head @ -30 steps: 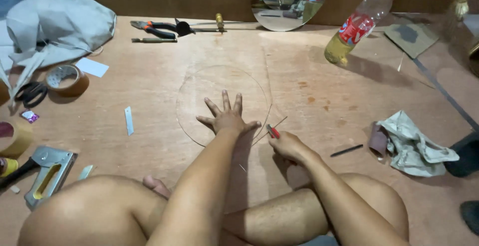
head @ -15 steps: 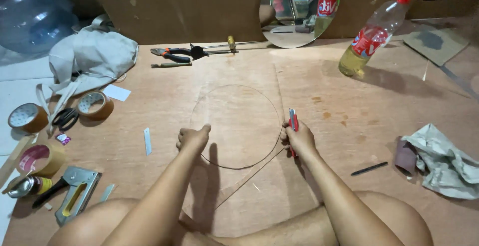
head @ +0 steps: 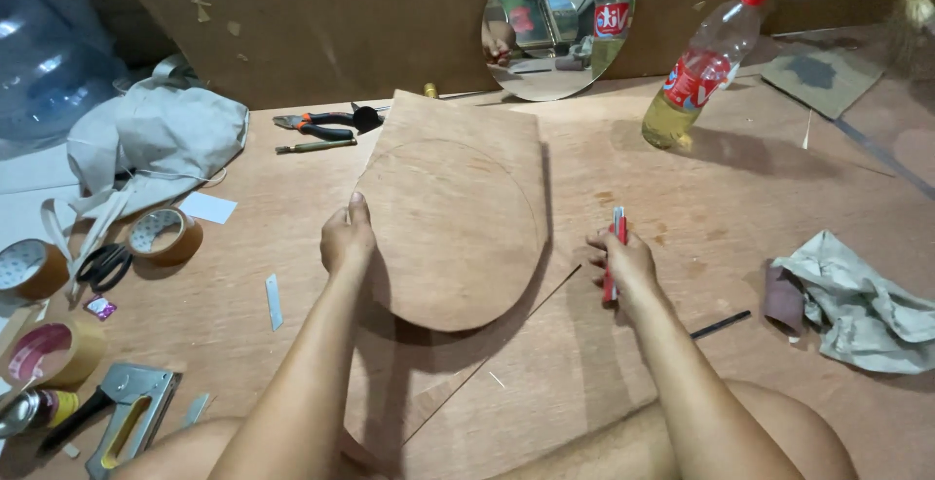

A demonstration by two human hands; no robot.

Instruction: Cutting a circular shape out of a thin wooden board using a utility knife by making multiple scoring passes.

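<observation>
My left hand (head: pixel 349 241) grips the left edge of a flat, wood-coloured panel (head: pixel 458 227) and holds it tilted up off the wooden work surface (head: pixel 604 363). The panel has a rounded lower edge and a circular line across its face. It casts a shadow on the surface below. My right hand (head: pixel 625 264) rests just right of the panel, closed around a slim red and silver hand tool (head: pixel 614 256) that points upward. A thin straight line runs diagonally across the surface between my forearms.
A round mirror (head: pixel 560 22) leans on the back board beside a red-capped bottle of yellow liquid (head: pixel 701 71). Pliers (head: pixel 326 125), tape rolls (head: pixel 164 235), scissors (head: pixel 102 266) and a staple gun (head: pixel 127 422) lie left. A crumpled cloth (head: pixel 857 305) and black rod (head: pixel 721 324) lie right.
The round outline lay flat under my hands before. My left hand has now lifted the panel up on edge, and my right hand has moved out to the right with the tool.
</observation>
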